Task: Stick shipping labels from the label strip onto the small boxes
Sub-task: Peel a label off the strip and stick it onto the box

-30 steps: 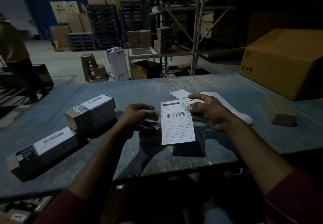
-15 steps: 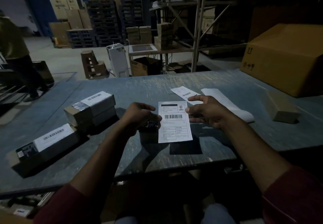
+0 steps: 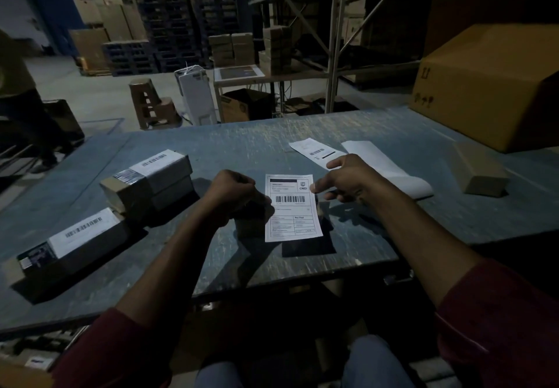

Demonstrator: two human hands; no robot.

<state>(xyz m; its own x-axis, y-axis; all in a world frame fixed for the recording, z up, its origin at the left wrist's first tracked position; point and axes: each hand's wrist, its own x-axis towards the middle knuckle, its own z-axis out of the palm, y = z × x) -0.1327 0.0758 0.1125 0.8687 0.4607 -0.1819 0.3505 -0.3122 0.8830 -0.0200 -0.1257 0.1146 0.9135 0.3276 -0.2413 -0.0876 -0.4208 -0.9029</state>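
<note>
- Done so far, as we read it: three boxes on the left of the bench (image 3: 348, 133) already carry labels — a stacked pair (image 3: 151, 182) and a long box (image 3: 72, 242) nearer us.
- In hand now: our left hand (image 3: 233, 197) curls round a small dark box (image 3: 252, 221), mostly hidden beneath it.
- Our right hand (image 3: 348, 180) pinches the top right edge of a loose label (image 3: 292, 207), which hangs just beside that box — not yet stuck down.
- Left to do: the label strip (image 3: 385, 167) lies behind the right hand, and a plain box (image 3: 478, 170) at far right has no label.
</note>
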